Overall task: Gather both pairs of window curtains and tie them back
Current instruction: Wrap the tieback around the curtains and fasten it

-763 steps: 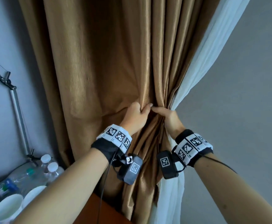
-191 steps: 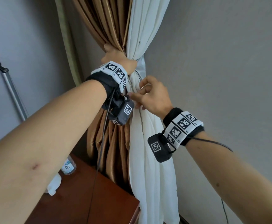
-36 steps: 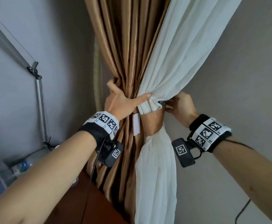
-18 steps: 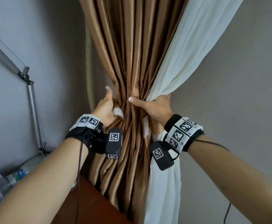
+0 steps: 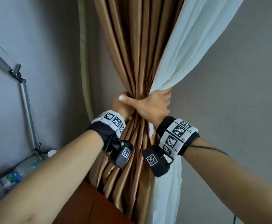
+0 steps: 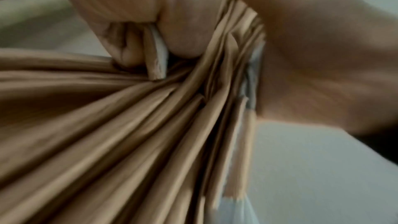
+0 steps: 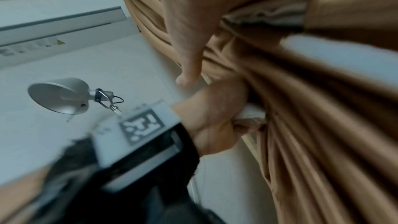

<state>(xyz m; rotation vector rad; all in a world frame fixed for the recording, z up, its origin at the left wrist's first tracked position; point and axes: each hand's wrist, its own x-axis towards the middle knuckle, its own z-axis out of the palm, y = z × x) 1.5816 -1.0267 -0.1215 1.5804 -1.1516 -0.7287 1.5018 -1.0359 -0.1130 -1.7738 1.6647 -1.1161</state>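
Since half a second ago our two hands have closed in on the bundle: right hand (image 5: 153, 105) now spans the front of the gathered brown curtain (image 5: 138, 50), its thumb reaching across to the left hand (image 5: 121, 109), where before the two sat apart on either side. We read this as the waist being cinched so the tie-back ends can meet; the fastening itself is not yet visible as done. Item, brown curtain with white sheer curtain (image 5: 195, 39): pleats pinched to a narrow neck at mid-height, hanging against the grey wall, flaring above and below. Item, tie-back strap (image 6: 156, 54): a short brown-and-white end shows in the left wrist view, pinched within the left grip. Item, right grip: fingers and thumb curled round both curtains, clamped tight. Item, left grip: mostly hidden behind the bundle in the head view, curled on the strap end. Adjacent: wooden surface (image 5: 90, 206) below, lamp arm (image 5: 27, 107) and water bottles (image 5: 23, 167) at left.
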